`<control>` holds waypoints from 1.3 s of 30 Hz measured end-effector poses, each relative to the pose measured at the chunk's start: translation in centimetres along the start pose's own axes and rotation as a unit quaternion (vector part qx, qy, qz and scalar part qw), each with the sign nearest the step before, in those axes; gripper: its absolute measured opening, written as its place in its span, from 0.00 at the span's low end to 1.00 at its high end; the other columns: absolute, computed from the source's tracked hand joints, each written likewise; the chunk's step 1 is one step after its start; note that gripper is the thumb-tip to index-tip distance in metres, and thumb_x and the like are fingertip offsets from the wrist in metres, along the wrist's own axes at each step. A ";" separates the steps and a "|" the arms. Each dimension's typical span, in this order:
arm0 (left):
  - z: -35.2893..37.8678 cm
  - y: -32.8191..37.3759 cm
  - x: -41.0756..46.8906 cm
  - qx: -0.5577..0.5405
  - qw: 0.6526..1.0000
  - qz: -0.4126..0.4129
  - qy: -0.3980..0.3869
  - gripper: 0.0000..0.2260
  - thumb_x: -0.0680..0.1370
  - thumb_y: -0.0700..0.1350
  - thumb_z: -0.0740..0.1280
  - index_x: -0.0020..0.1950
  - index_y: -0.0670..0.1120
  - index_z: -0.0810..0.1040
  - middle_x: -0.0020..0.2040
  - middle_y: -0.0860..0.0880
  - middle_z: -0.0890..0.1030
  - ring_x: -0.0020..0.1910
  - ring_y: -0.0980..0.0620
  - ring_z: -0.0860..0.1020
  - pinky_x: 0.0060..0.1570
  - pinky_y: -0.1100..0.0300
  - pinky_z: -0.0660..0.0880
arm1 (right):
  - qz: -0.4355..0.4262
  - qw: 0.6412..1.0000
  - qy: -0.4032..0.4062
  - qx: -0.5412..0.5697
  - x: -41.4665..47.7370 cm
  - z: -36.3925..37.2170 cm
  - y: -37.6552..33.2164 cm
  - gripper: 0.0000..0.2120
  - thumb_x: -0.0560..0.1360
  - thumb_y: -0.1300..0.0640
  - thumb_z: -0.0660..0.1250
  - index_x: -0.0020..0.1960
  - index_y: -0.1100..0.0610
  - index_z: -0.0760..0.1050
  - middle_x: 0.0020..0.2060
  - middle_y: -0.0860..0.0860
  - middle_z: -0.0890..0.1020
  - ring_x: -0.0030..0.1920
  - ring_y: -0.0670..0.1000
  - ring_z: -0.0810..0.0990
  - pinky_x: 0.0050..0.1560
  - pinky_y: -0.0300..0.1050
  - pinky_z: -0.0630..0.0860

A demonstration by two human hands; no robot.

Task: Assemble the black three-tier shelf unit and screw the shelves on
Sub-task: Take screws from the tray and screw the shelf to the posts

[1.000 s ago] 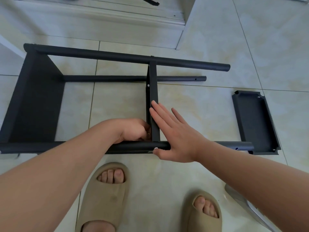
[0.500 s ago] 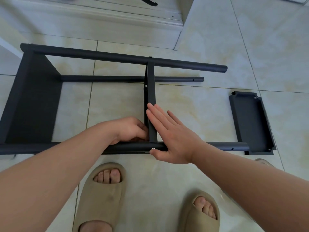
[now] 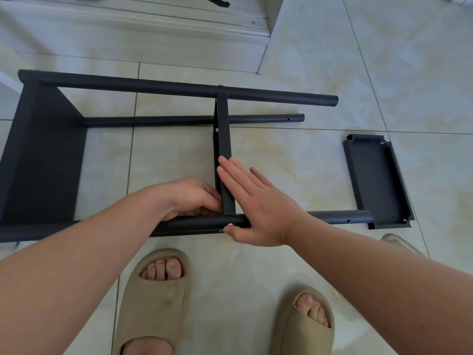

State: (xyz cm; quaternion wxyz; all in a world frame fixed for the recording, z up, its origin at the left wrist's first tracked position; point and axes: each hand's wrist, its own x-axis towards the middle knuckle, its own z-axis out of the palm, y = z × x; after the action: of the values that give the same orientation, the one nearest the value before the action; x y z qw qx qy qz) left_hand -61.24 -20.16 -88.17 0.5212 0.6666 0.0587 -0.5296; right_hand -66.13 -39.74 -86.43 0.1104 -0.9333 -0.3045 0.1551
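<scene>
Black shelf unit (image 3: 179,88) lies on its side on the floor (image 3: 307,60), right in front of the person's feet. It is made of long round poles and flat dark shelves. One big end shelf (image 3: 43,160) is fixed on at the left. A middle shelf (image 3: 223,134) stands on its edge between the far pole (image 3: 281,96) and the near pole (image 3: 332,217). A small silver screw (image 3: 230,224) sits in the near pole, just where the middle shelf meets it. The right ends of the poles are bare, with little holes in them. A loose shelf (image 3: 376,180) lies flat on the floor at the right, just beside the end of the near pole.

The floor has big pale shiny tiles with thin lines between them. A pale door track (image 3: 128,19) runs along the top. The person wears two tan slippers (image 3: 156,298). Something clear (image 3: 394,242) pokes out past the right arm, but what it is cannot be told.

The left hand (image 3: 190,198) is tucked into the corner where the middle shelf meets the near pole. Its fingers are curled, and the tips are against the shelf. Whether they pinch something cannot be told. The right hand (image 3: 256,208) is flat, with straight fingers close together. It presses on the right side of the middle shelf, and its thumb is under the near pole by the screw.
</scene>
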 end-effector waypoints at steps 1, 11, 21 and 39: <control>-0.1 0.0 0.0 -0.011 1.000 -0.008 -0.012 0.09 0.75 0.31 0.66 0.43 0.40 0.85 0.34 0.44 0.83 0.31 0.53 0.82 0.30 0.66 0.76 | -0.001 1.000 0.001 0.001 0.0 0.0 0.0 0.47 0.76 0.35 0.56 0.83 0.59 0.42 0.82 0.50 0.39 0.81 0.48 0.36 0.80 0.57 0.49; -0.2 0.3 -0.2 -0.032 0.998 -0.043 -0.039 0.08 0.75 0.33 0.66 0.49 0.35 0.84 0.43 0.39 0.84 0.37 0.49 0.84 0.36 0.60 0.80 | -0.016 1.000 0.002 0.004 -0.1 0.0 0.2 0.45 0.79 0.32 0.54 0.82 0.60 0.42 0.82 0.52 0.40 0.81 0.50 0.36 0.80 0.58 0.50; 0.0 0.7 -0.5 -0.051 0.993 -0.089 -0.055 0.09 0.76 0.37 0.66 0.42 0.41 0.86 0.41 0.42 0.85 0.36 0.49 0.84 0.34 0.61 0.79 | -0.010 1.000 0.002 -0.008 -0.1 0.0 0.2 0.46 0.79 0.31 0.56 0.83 0.59 0.43 0.82 0.52 0.40 0.81 0.51 0.37 0.80 0.58 0.50; -0.1 0.5 -0.3 -0.037 0.995 -0.066 -0.061 0.13 0.76 0.35 0.66 0.37 0.44 0.86 0.39 0.42 0.84 0.36 0.48 0.83 0.36 0.60 0.78 | -0.009 1.000 0.003 -0.022 0.0 0.0 0.1 0.46 0.78 0.30 0.52 0.83 0.59 0.43 0.82 0.52 0.41 0.81 0.52 0.38 0.80 0.58 0.50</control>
State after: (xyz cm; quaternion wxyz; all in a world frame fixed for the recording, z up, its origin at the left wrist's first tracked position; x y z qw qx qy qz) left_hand -61.00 -20.15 -87.63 0.5117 0.6079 0.0904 -0.6003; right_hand -66.07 -39.84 -86.42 0.0921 -0.9331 -0.3161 0.1447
